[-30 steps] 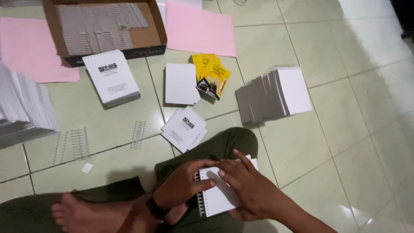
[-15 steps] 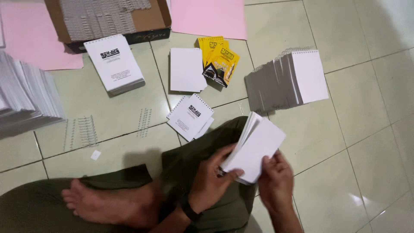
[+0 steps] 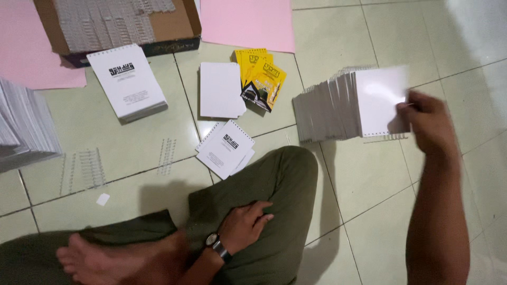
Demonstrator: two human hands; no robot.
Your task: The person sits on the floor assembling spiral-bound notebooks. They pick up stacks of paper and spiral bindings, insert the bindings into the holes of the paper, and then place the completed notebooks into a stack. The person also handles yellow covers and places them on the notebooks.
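Fingers [image 3: 411, 107] of right hand [image 3: 430, 124] at the right edge of the top booklet [image 3: 380, 97], smeared by motion blur; cannot tell whether pinched on that edge or merely touching it. Booklet itself white-faced, wire binding [image 3: 385, 138] along its near edge, lying on the right end of a fanned row [image 3: 325, 113] of like booklets on the floor [image 3: 369, 211]. For a clean placing: hold by the free edge only, thumb on top, well away from the wire loops, since those look easy to bend or snag on the booklet beneath. Lower flat rather than drop, bound edge in line with the others, offset by the same small step as the rest, so that the row stays even and does not slide. Ease the grip only once the cover rests fully; a push sideways would likely knock the leaning row over. Left hand [image 3: 244, 224] idle on the green trouser leg [image 3: 274, 179], fingers loosely curled, holding nothing, watch [image 3: 214, 241] at the wrist. Further out: small printed pad [image 3: 227, 148] just beyond the knee, white cards [image 3: 221, 89] and yellow covers [image 3: 264, 79] beside each other, larger pad [image 3: 127, 82], loose wire combs [image 3: 167, 155], box [image 3: 191, 21] of combs, pink sheet [image 3: 248, 24], and paper stack [image 3: 24, 126] at far left.
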